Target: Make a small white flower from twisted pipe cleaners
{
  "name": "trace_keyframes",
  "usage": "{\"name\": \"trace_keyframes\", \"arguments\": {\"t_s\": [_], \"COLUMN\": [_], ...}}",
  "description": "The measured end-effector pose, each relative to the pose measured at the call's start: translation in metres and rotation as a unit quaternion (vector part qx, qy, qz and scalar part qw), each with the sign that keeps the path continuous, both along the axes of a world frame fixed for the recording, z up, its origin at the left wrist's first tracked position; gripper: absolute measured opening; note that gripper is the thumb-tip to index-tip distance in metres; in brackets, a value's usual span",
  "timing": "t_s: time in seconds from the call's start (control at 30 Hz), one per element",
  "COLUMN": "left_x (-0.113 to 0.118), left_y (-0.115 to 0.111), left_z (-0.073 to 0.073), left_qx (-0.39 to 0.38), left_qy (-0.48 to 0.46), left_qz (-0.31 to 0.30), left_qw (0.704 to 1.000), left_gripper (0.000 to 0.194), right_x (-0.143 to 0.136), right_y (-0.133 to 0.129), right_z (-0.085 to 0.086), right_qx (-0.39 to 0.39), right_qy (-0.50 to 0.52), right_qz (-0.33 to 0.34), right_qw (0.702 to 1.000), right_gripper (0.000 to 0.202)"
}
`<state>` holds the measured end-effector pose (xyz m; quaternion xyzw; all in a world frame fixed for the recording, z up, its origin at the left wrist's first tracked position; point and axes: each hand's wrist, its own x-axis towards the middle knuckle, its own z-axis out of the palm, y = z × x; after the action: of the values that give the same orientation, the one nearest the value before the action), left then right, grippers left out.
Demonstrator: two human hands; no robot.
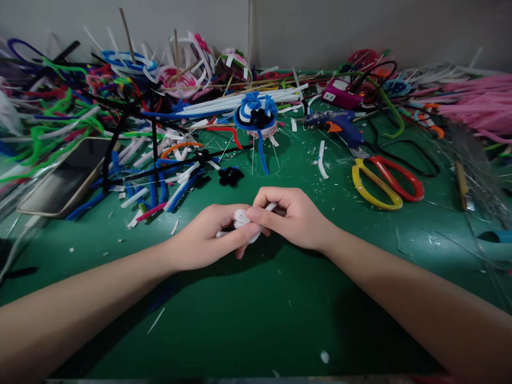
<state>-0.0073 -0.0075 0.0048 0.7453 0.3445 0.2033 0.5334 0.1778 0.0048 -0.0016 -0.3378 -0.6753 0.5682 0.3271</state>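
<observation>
Both hands meet over the front middle of the green table. Between my left hand [216,233] and my right hand [288,216] is a white pipe cleaner [241,217], bent into a small bundle. My left thumb and fingers pinch it from the left, and my right fingers close on it from the right. One short end pokes out past the right fingers, another at the left. The fingers cover much of its shape. Beyond the hands stands a small blue, white and black pipe-cleaner hat shape [256,113], with a black flower [231,176] lying nearer on the left.
Red-and-yellow scissors [378,184] and a blue glue gun [340,127] lie to the right. On the left rests a phone [66,178] among loose pipe cleaners. Pink pipe cleaners [476,104] pile up at the far right. White scraps dot the green table [256,330].
</observation>
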Motion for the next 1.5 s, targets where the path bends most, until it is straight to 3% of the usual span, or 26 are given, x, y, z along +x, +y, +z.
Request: {"name": "trace_keyframes", "arguments": {"t_s": [0.27, 0.6, 0.77, 1.0, 1.27, 1.5], "left_x": [0.0003, 0.0003, 0.0, 0.0024, 0.0025, 0.0034], "left_y": [0.0016, 0.0033, 0.002, 0.0037, 0.0036, 0.0046], "left_z": [-0.0024, -0.0031, -0.0029, -0.0029, -0.0092, -0.0058], "left_qx": [-0.053, -0.042, -0.055, -0.059, -0.115, -0.073], "left_qy": [-0.059, -0.062, -0.068, -0.093, -0.164, -0.096], "left_qz": [0.019, 0.069, 0.111, 0.135, 0.173, 0.151], "left_qw": [0.997, 0.995, 0.99, 0.985, 0.964, 0.981], "left_gripper": [0.029, 0.034, 0.031, 0.033, 0.033, 0.036], "right_x": [-0.0002, -0.001, -0.0014, -0.002, -0.0033, -0.0037], "right_y": [0.0008, 0.002, -0.0016, -0.0032, -0.0043, -0.005], "right_z": [-0.0002, -0.0025, -0.0043, -0.0046, -0.0058, -0.0059], "right_qx": [-0.002, 0.018, 0.09, 0.193, 0.212, 0.256], "right_qy": [0.032, 0.068, 0.042, -0.01, -0.034, -0.055], "right_qz": [-0.016, -0.049, -0.097, -0.102, -0.072, -0.104], "right_qw": [0.999, 0.996, 0.99, 0.976, 0.974, 0.96], "right_gripper": [0.019, 0.018, 0.016, 0.012, 0.008, 0.007]}}
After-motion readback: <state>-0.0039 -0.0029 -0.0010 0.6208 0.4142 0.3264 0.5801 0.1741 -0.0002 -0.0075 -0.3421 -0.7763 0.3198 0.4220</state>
